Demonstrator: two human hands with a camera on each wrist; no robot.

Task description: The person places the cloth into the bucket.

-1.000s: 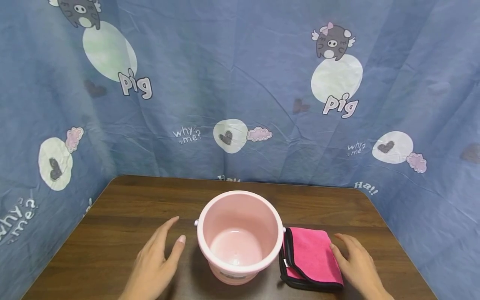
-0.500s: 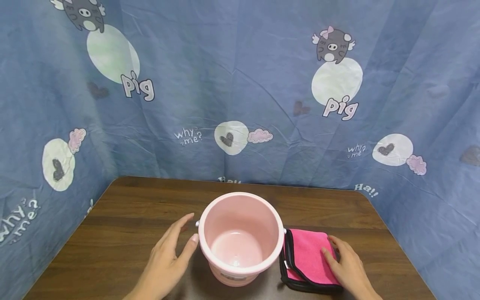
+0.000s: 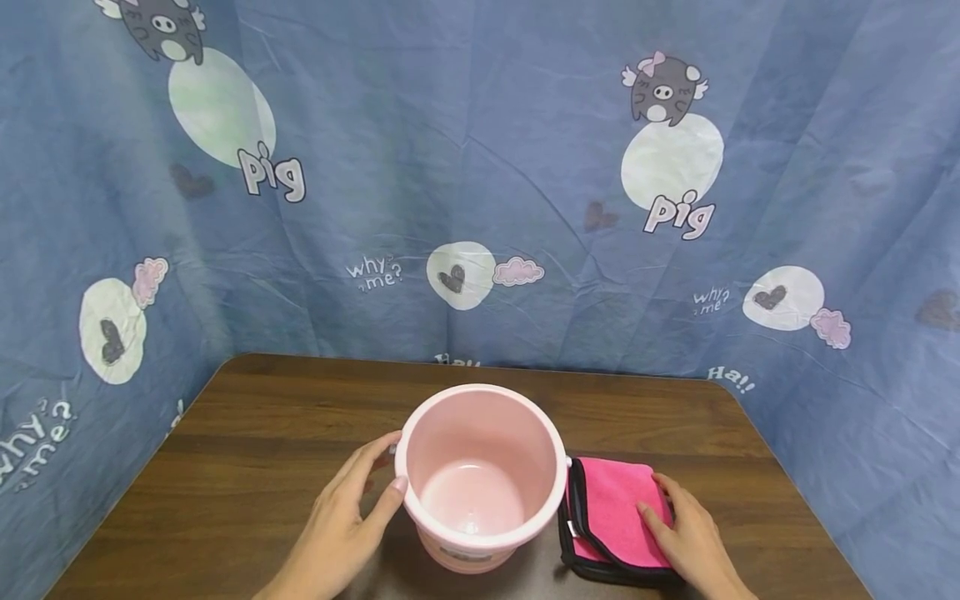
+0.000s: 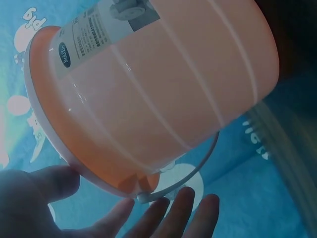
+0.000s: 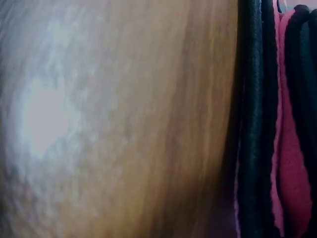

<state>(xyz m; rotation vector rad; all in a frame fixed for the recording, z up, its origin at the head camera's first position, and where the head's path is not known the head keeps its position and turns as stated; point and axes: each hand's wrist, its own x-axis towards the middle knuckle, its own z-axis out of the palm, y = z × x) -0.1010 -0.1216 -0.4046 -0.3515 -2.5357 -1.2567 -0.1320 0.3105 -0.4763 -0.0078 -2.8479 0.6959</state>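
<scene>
A light pink plastic bucket (image 3: 468,557) stands upright on the table. My left hand (image 3: 337,525) is at its left side, with the thumb touching the rim and the fingers loosely extended near the handle joint. The left wrist view shows the bucket's ribbed wall (image 4: 168,89), a printed label (image 4: 94,34) and the thin handle (image 4: 198,166). Right of the bucket lies a folded hot-pink cloth (image 3: 618,504) with black edging. My right hand (image 3: 693,533) rests on the cloth's right edge, thumb on top; its fingers are out of sight in the right wrist view.
The brown wooden table (image 3: 300,400) extends left, right and behind the bucket. A blue curtain (image 3: 480,167) with pig prints hangs around the far and side edges. Black and pink cloth edges (image 5: 257,124) appear in the right wrist view.
My left hand has moved right until its thumb meets the bucket rim. My right hand has shifted left from beside the cloth onto its right edge. Bucket and cloth have stayed in place.
</scene>
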